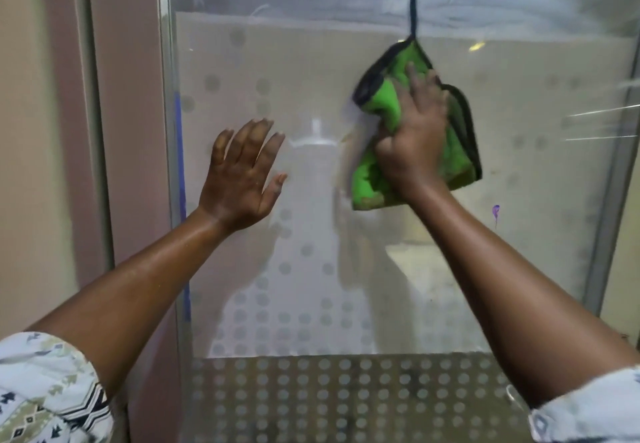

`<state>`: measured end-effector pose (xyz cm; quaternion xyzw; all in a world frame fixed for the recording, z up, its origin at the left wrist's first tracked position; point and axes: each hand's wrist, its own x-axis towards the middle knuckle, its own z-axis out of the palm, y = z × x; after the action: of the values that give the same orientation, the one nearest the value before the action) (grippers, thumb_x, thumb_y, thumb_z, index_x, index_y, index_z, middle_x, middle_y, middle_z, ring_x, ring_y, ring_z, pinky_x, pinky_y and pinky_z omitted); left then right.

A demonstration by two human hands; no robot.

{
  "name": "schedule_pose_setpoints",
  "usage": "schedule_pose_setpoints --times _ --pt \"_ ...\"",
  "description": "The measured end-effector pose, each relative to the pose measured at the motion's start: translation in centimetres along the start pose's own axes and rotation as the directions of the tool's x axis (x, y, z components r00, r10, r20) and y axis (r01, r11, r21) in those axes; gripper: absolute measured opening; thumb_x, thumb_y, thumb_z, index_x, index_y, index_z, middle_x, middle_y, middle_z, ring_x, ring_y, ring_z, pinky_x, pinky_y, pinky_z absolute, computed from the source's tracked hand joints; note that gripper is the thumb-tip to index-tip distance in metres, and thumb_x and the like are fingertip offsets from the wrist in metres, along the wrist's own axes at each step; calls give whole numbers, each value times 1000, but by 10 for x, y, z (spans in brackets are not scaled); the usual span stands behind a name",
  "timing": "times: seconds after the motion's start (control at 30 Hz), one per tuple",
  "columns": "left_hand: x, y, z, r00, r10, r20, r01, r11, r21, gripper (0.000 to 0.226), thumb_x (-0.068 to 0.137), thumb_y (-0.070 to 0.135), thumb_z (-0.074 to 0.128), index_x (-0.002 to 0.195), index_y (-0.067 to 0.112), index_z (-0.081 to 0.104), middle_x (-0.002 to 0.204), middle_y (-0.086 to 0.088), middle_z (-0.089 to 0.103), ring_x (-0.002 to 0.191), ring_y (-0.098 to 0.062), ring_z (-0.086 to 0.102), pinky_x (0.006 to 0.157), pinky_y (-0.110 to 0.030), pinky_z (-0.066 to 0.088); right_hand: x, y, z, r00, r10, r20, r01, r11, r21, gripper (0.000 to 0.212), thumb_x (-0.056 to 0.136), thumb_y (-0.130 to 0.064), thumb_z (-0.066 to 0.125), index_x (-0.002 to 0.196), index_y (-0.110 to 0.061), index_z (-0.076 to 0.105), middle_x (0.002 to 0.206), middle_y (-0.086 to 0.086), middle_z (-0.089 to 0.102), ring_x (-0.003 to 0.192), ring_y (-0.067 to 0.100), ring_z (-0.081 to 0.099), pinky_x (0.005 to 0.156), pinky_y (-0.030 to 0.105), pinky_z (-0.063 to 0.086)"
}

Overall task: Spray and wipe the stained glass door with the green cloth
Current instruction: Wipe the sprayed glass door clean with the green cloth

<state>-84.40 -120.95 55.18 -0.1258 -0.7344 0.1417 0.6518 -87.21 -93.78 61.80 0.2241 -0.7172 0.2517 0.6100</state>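
The glass door (311,71) fills the view, frosted with a pattern of grey dots. My right hand (414,137) presses a bunched green cloth (388,103) with a black edge and a black loop against the glass, right of centre. My left hand (242,172) lies flat on the glass to the left of the cloth, fingers spread, holding nothing. A small purple stain (496,212) sits on the glass below and to the right of the cloth. A small yellow mark (476,46) shows at the upper right. No spray bottle is in sight.
The door's metal frame (169,165) runs down the left edge, with a pinkish wall (128,130) beside it. Another frame post (613,182) stands at the right. Blurred shapes show through the frosted glass behind.
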Motion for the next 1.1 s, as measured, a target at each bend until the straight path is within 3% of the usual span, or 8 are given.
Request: schedule_pose_setpoints --times 0.17,0.37,0.43,0.5,0.6,0.7,0.9,1.1 --pt "0 0 -1 1000 4 -31 -4 1000 12 56 98 38 45 146 9 46 153 -19 45 141 -35 39 114 -51 26 -80 -27 32 886 -412 210 413 910 42 70 67 -13 68 137 -9 63 156 17 45 148 43 33 122 60 23" --pt "0 -1 -2 1000 4 -7 -4 1000 9 60 94 35 48 148 8 45 155 -19 43 143 -35 37 115 -51 26 -104 45 2 520 -737 432 751 635 179 45 82 -6 77 127 -7 71 147 18 54 141 44 44 116 60 35" --pt "0 0 -1 1000 1 -12 -1 1000 10 59 96 35 47 148 9 44 155 -18 43 143 -35 36 115 -51 25 -55 70 -18 567 -698 437 740 665 103 50 81 -12 77 130 -7 69 149 20 52 142 45 41 117 58 30" --pt "0 0 0 1000 -1 -13 1 1000 5 58 97 35 47 148 9 43 156 -18 42 144 -35 36 116 -51 25 -1 86 -36 720 -593 360 637 771 -2 52 82 -15 68 133 -6 65 152 20 48 144 45 39 119 57 26" --pt "-1 1 0 1000 -3 -10 3 1000 -1 58 97 36 46 148 9 44 155 -18 42 144 -35 36 116 -51 24 48 82 -44 910 -373 181 386 922 -42 52 88 -19 56 138 -9 61 155 13 47 149 39 35 123 52 22" --pt "0 1 -1 1000 -4 -13 4 1000 6 58 96 36 46 147 8 45 154 -19 43 143 -35 36 115 -50 23 33 39 -18 993 -117 1 117 993 -19 58 84 -25 54 142 -16 59 157 7 45 151 33 33 125 50 19" --pt "-1 0 0 1000 1 -14 -1 1000 13 59 96 37 46 147 9 45 154 -19 43 143 -35 35 115 -51 24 -127 10 29 930 -337 147 345 938 -36 79 60 -11 73 137 -11 63 157 17 43 150 41 32 123 60 20" --pt "0 -2 1 1000 2 -14 -2 1000 3 60 95 37 47 148 9 42 155 -19 41 144 -35 33 116 -48 21 -145 66 10 644 -663 381 712 702 20 60 77 -20 69 137 -13 64 156 15 45 148 39 36 122 56 27"
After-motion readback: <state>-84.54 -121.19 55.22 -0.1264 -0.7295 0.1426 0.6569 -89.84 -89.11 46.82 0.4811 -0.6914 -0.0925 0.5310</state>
